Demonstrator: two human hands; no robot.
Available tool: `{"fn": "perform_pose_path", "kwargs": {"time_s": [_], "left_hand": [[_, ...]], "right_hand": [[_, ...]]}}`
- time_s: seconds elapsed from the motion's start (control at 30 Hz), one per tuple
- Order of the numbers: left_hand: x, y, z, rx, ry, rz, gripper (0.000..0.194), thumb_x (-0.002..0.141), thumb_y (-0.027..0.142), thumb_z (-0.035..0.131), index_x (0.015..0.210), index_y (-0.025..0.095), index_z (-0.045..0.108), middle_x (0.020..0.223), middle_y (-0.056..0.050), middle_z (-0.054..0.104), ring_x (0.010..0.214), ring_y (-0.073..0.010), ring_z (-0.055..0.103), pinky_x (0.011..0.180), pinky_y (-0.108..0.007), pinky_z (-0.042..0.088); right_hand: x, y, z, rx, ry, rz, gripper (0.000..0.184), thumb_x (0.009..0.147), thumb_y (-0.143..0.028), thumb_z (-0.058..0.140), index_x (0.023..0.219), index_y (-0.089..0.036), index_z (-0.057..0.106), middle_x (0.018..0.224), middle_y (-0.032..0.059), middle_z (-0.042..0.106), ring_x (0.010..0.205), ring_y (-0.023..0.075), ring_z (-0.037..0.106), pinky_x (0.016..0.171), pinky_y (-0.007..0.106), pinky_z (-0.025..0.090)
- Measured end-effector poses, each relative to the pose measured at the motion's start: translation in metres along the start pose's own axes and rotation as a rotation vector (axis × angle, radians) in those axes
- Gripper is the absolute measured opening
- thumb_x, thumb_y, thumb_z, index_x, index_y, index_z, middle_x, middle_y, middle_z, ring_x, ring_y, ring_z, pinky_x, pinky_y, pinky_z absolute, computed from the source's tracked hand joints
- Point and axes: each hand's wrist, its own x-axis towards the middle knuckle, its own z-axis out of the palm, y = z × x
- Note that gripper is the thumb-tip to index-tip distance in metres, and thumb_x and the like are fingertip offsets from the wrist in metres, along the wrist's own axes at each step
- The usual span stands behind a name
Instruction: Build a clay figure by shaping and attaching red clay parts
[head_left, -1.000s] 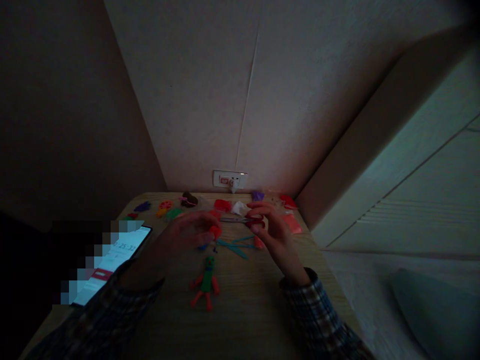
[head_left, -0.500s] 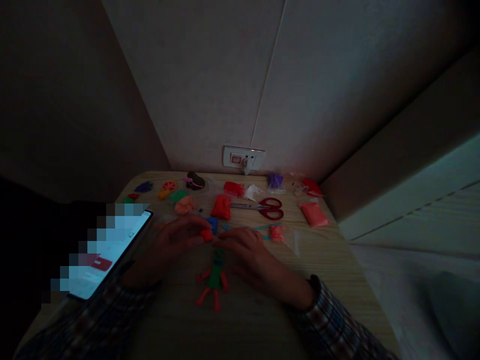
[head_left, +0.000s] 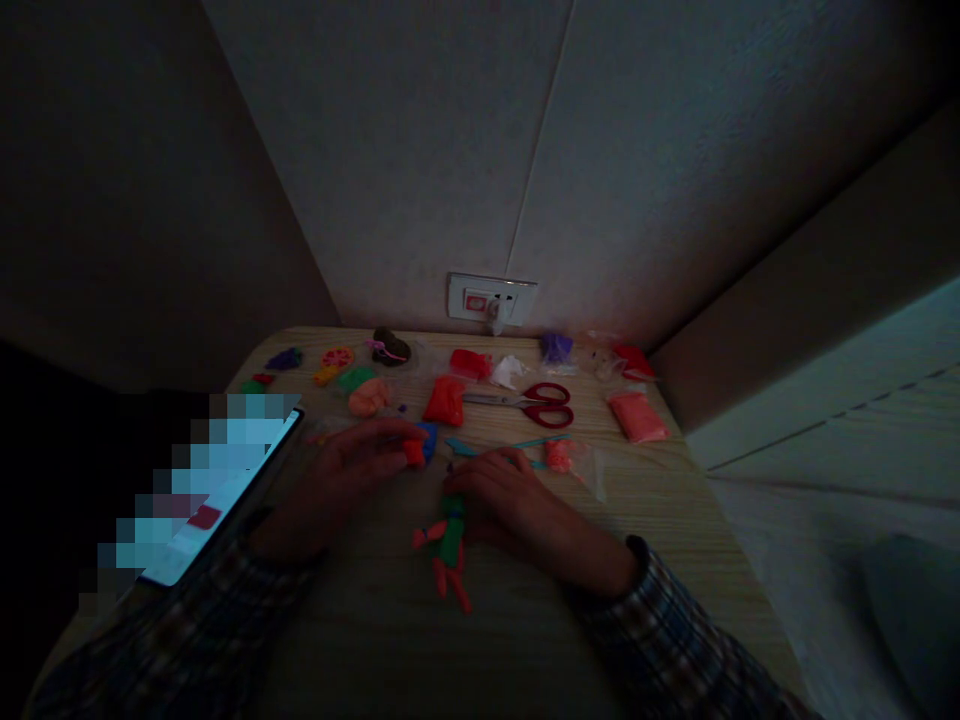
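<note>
The scene is dim. My left hand (head_left: 352, 475) rests on the wooden table (head_left: 525, 620) and pinches a small orange clay lump (head_left: 413, 453) beside a blue clay piece (head_left: 428, 440). My right hand (head_left: 499, 497) is curled over the head of a small clay figure (head_left: 448, 550) with a green body and orange-red limbs; the figure lies tilted. Thin teal clay strips (head_left: 487, 447) lie just beyond my right hand.
Red-handled scissors (head_left: 536, 403) lie farther back among orange, red, purple, white and dark clay pieces and packets. A lit phone (head_left: 217, 490) sits at the left. A wall socket (head_left: 491, 298) is behind the table. A bed lies to the right.
My right hand set the scissors down at the back of the table and came to the clay figure, which has turned and tilted. My left hand kept the orange lump.
</note>
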Motion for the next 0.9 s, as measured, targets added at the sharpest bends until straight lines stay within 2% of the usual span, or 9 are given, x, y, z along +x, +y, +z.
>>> {"fn": "perform_pose_path", "kwargs": {"time_s": [0.07, 0.17, 0.33, 0.4, 0.53, 0.67, 0.8, 0.9], "left_hand": [[0.0, -0.001, -0.001, -0.009, 0.003, -0.007, 0.034, 0.079, 0.052, 0.091, 0.099, 0.025, 0.084, 0.106, -0.006, 0.085, 0.107, -0.0318, 0.076, 0.095, -0.04, 0.063], [-0.001, -0.004, -0.003, -0.023, -0.027, -0.006, 0.035, 0.079, 0.05, 0.093, 0.099, 0.023, 0.083, 0.108, -0.006, 0.084, 0.11, -0.0317, 0.076, 0.099, -0.042, 0.063], [0.0, -0.013, -0.009, 0.0, -0.128, 0.021, 0.027, 0.101, 0.038, 0.079, 0.118, 0.017, 0.075, 0.121, -0.009, 0.077, 0.11, -0.0276, 0.075, 0.097, -0.049, 0.064], [0.001, -0.016, -0.01, 0.01, -0.164, 0.03, 0.027, 0.104, 0.036, 0.074, 0.123, 0.016, 0.073, 0.127, -0.009, 0.075, 0.111, -0.0278, 0.075, 0.096, -0.049, 0.065], [0.002, -0.021, -0.008, -0.007, -0.189, 0.049, 0.03, 0.104, 0.036, 0.075, 0.128, 0.017, 0.071, 0.131, -0.011, 0.074, 0.112, -0.0276, 0.074, 0.096, -0.049, 0.065], [0.003, -0.022, -0.006, -0.059, -0.138, 0.09, 0.03, 0.104, 0.035, 0.074, 0.128, 0.018, 0.071, 0.128, -0.01, 0.074, 0.11, -0.027, 0.075, 0.095, -0.048, 0.065], [0.004, -0.021, -0.006, -0.091, -0.105, 0.124, 0.023, 0.104, 0.034, 0.075, 0.119, 0.017, 0.073, 0.118, -0.008, 0.076, 0.103, -0.0248, 0.075, 0.092, -0.045, 0.066], [0.004, -0.02, -0.004, -0.095, -0.11, 0.134, 0.02, 0.102, 0.033, 0.077, 0.114, 0.017, 0.074, 0.115, -0.007, 0.077, 0.102, -0.0242, 0.075, 0.092, -0.045, 0.065]], "right_hand": [[-0.004, 0.001, -0.001, 0.055, 0.005, -0.002, 0.028, 0.102, -0.019, 0.076, 0.13, -0.019, 0.068, 0.124, 0.0095, 0.078, 0.12, 0.0253, 0.07, 0.11, 0.047, 0.051], [-0.009, 0.002, -0.004, 0.137, 0.007, -0.013, 0.029, 0.104, -0.017, 0.071, 0.133, -0.018, 0.067, 0.123, 0.01, 0.077, 0.119, 0.0249, 0.069, 0.107, 0.043, 0.051], [-0.012, 0.005, -0.008, 0.281, -0.022, -0.027, 0.017, 0.108, -0.021, 0.066, 0.124, -0.021, 0.073, 0.119, 0.0082, 0.074, 0.114, 0.0229, 0.07, 0.101, 0.037, 0.055], [-0.012, 0.007, -0.008, 0.351, -0.036, -0.024, 0.014, 0.108, -0.025, 0.067, 0.119, -0.021, 0.074, 0.118, 0.0079, 0.073, 0.109, 0.0214, 0.071, 0.096, 0.034, 0.057], [-0.012, 0.009, -0.009, 0.482, -0.028, -0.001, 0.018, 0.107, -0.035, 0.069, 0.118, -0.022, 0.075, 0.117, 0.0074, 0.074, 0.105, 0.021, 0.072, 0.092, 0.033, 0.059], [-0.015, 0.009, -0.011, 0.62, -0.003, 0.031, 0.029, 0.11, -0.047, 0.064, 0.122, -0.021, 0.071, 0.115, 0.0077, 0.077, 0.097, 0.0194, 0.076, 0.085, 0.032, 0.062], [-0.018, 0.008, -0.014, 0.71, 0.03, 0.026, 0.042, 0.104, -0.058, 0.07, 0.124, -0.021, 0.069, 0.117, 0.0085, 0.077, 0.104, 0.021, 0.078, 0.091, 0.036, 0.063], [-0.018, 0.009, -0.016, 0.71, 0.073, 0.0, 0.041, 0.101, -0.06, 0.073, 0.118, -0.022, 0.071, 0.122, 0.009, 0.075, 0.114, 0.0228, 0.073, 0.099, 0.04, 0.06]]}}
